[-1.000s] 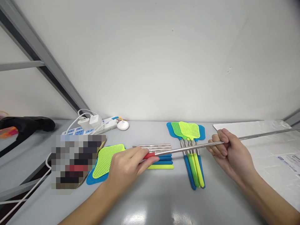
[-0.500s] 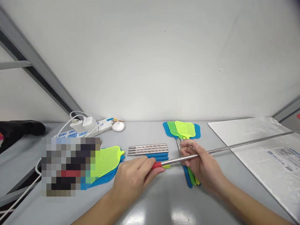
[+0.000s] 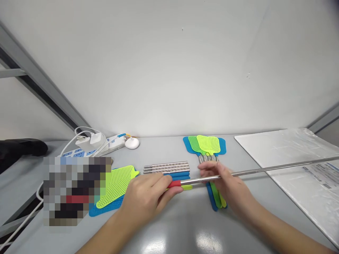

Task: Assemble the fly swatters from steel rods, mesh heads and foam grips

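Observation:
A long, thin steel telescopic rod (image 3: 251,172), drawn out, slants slightly upward to the right and leaves the view. My left hand (image 3: 147,192) is closed around its red grip (image 3: 175,183). Farther along, my right hand (image 3: 226,181) has thumb and fingers around the metal part. Behind it lie several fly swatters (image 3: 208,144) with blue, green and lime heads, their handles partly hidden by that hand. Shorter steel rods (image 3: 166,167) with blue and lime grips rest side by side behind the left hand. Loose swatter heads (image 3: 118,181), lime over blue, lie to its left.
A power strip (image 3: 79,153) with white plugs and cables stands at the back left, beside a round white device (image 3: 132,143). A blurred-out item (image 3: 76,192) covers the left front. On the right is a plastic-wrapped white panel (image 3: 280,148). A wall rises behind the table.
The rod's far end has dropped lower in the view. My right hand has shifted slightly left and down along with the rod. The left hand keeps its hold on the red grip.

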`<state>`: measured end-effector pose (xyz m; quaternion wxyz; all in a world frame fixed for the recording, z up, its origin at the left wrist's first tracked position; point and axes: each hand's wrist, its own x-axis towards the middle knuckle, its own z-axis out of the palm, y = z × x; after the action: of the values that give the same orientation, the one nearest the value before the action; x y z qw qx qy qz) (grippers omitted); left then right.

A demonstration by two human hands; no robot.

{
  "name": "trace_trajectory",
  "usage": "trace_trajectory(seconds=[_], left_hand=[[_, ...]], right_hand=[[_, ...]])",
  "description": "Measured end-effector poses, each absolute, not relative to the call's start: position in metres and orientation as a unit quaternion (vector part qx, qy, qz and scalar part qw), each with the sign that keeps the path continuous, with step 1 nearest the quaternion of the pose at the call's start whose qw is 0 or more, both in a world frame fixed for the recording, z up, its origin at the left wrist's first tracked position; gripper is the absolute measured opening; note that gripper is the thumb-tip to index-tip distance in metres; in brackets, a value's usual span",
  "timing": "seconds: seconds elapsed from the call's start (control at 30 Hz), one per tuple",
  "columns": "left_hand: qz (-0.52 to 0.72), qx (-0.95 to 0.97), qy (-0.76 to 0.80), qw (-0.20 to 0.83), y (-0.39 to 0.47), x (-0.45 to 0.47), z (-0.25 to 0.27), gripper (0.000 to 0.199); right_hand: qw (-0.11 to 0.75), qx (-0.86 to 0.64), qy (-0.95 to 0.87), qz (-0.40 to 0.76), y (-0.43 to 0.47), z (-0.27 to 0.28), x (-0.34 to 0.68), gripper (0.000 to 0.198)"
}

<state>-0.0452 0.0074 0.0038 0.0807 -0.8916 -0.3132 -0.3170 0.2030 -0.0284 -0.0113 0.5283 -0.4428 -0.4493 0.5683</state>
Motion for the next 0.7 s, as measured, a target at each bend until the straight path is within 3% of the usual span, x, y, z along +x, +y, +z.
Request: trace_trajectory(seconds=[0.17, 0.43, 0.7], left_hand=[[-0.33, -0.869, -0.352, 0.104, 0.022, -0.063, 0.017, 0.026], [-0.308, -0.845, -0.419, 0.124, 0.033, -0.072, 0.019, 0.034], [-0.347, -0.815, -0.443, 0.137, 0.03, -0.071, 0.019, 0.042]], right_hand=[[0.608, -0.501, -0.373, 0.49, -0.018, 0.007, 0.234, 0.045], [0.567, -0.464, -0.381, 0.564, -0.008, 0.007, 0.246, 0.027], [0.544, -0.404, -0.445, 0.585, -0.01, 0.001, 0.248, 0.024]])
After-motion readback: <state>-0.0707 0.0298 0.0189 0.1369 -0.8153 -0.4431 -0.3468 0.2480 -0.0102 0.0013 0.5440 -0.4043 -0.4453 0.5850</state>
